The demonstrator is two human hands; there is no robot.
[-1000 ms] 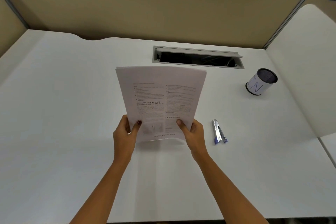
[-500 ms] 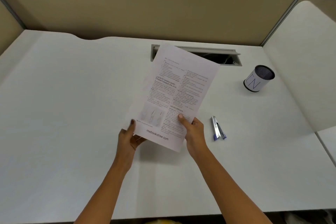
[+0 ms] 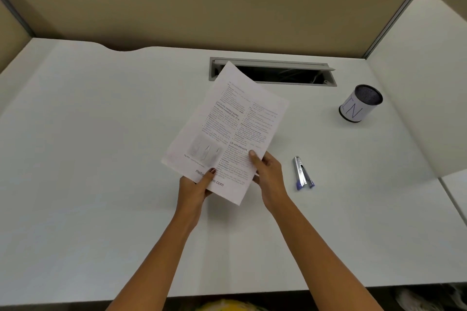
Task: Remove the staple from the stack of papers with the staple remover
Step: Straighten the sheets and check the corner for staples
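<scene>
A stack of printed papers point(image 3: 228, 124) is held above the white desk point(image 3: 88, 159), turned clockwise so its top points to the far right. My left hand point(image 3: 194, 190) grips its bottom edge with the thumb on the page. My right hand point(image 3: 269, 175) pinches the lower right edge. The staple remover point(image 3: 302, 173), silver with blue tips, lies flat on the desk just right of my right hand, untouched. I cannot make out the staple.
A mesh pen cup point(image 3: 360, 103) with a white label stands at the far right. A cable slot point(image 3: 285, 73) is open in the desk behind the papers. Beige partition walls close off the back, and a white divider point(image 3: 429, 83) stands on the right.
The papers have gone from upright and facing me to lower and rotated clockwise. My left hand slid along the bottom edge toward the middle. The staple remover has not moved.
</scene>
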